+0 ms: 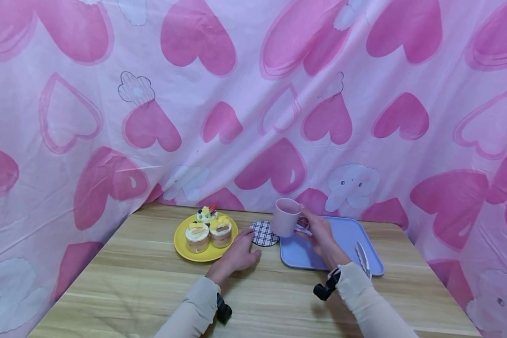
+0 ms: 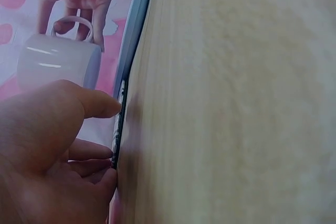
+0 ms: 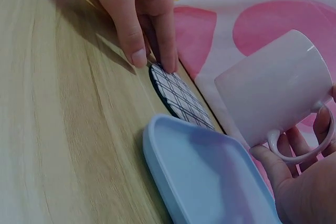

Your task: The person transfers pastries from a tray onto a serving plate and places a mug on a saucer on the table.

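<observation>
My right hand point(image 1: 321, 234) grips a pale pink mug point(image 1: 285, 218) by its handle. In the head view the mug hangs above the left end of a blue tray point(image 1: 306, 256), near a round coaster point(image 1: 265, 233). The coaster is white with a dark check pattern and lies flat on the table. At its left edge, fingertips of my left hand point(image 1: 240, 253) touch the coaster. In the right wrist view, the thumb of that hand point(image 3: 131, 19) stands apart from the coaster point(image 3: 181, 98), and the mug point(image 3: 275, 80) is tilted in the image.
Left of the coaster, a yellow plate point(image 1: 186, 253) bears several dessert cups point(image 1: 197, 238) topped with cream and fruit. Tongs point(image 1: 362, 258) lie at the right side of the tray. A pink heart-print cloth point(image 1: 274, 164) hangs behind the wooden table point(image 1: 279, 300).
</observation>
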A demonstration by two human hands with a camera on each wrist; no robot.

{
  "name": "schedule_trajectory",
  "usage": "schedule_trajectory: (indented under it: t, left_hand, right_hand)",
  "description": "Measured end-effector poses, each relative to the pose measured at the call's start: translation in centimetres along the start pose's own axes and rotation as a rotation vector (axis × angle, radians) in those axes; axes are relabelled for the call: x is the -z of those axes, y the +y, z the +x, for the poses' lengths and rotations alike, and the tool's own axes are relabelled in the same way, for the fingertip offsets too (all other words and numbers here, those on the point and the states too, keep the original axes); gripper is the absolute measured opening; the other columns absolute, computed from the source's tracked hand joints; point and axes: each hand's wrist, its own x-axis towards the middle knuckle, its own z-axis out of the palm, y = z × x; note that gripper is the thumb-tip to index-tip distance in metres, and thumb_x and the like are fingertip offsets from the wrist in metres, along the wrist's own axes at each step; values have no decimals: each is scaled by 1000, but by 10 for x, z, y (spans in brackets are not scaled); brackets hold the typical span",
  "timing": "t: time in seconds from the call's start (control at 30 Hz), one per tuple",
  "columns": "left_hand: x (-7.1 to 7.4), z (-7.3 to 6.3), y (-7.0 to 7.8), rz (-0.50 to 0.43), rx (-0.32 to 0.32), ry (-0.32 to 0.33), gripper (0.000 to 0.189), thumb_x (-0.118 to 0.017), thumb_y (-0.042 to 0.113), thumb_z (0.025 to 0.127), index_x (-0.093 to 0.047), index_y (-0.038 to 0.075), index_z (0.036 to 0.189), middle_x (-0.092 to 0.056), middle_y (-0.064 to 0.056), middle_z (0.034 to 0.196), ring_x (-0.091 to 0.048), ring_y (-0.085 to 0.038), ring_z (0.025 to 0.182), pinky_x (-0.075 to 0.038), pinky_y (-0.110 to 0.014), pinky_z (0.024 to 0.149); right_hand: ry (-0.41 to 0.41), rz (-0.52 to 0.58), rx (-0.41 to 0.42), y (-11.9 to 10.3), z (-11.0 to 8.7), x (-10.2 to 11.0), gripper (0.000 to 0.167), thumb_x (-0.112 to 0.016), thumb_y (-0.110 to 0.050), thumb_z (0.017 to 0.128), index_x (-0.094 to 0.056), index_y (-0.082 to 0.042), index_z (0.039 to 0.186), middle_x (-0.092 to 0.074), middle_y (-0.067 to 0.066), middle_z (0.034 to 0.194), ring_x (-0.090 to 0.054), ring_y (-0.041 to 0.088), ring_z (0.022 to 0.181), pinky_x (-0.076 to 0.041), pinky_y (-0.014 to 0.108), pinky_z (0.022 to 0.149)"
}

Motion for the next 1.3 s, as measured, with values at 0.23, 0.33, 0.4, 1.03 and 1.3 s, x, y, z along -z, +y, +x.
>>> schedule_trajectory:
  t: [0.23, 0.33, 0.4, 1.03, 1.3]
  left_hand:
    - [1, 0, 0, -5, 5, -4, 60, -65, 17, 104, -49, -14, 153, -44, -30, 167, -39, -44, 159, -35, -56, 132]
    - [2, 0, 0, -5, -6, 0, 59, -65, 15, 103, -50, -15, 152, -45, -31, 165, -40, -44, 158, -35, -56, 132]
    - [3, -1, 0, -5, -8, -3, 59, -65, 14, 103, -50, -15, 152, -45, -32, 165, -40, -44, 158, -35, -56, 131]
    - [0, -1, -3, 1, -15, -10, 55, -61, 7, 102, -50, -14, 152, -44, -29, 167, -41, -43, 158, -36, -54, 131]
    - [0, -1, -4, -3, 7, -21, 55, -60, 9, 105, -50, -12, 154, -43, -27, 168, -40, -41, 159, -36, -54, 131]
  right_hand:
    - [-7, -2, 10, 9, 2, -12, 31, -83, -49, 95, -80, -18, 95, -71, 0, 90, -66, 21, 106, -68, 44, 90]
    - [-7, -7, 15, 12, 4, -16, 34, -84, -49, 94, -80, -16, 101, -73, -1, 91, -67, 20, 104, -68, 45, 92]
    - [-15, -26, 19, 13, 4, -19, 38, -83, -50, 94, -80, -15, 109, -73, -1, 93, -66, 20, 106, -67, 45, 95]
    - [21, -165, 80, 30, 10, -40, 57, -82, -49, 95, -77, -2, 127, -77, 10, 112, -70, 28, 116, -62, 53, 106]
    - [25, -196, 88, 33, 11, -49, 60, -82, -51, 94, -76, 0, 124, -74, 15, 122, -68, 31, 123, -59, 55, 109]
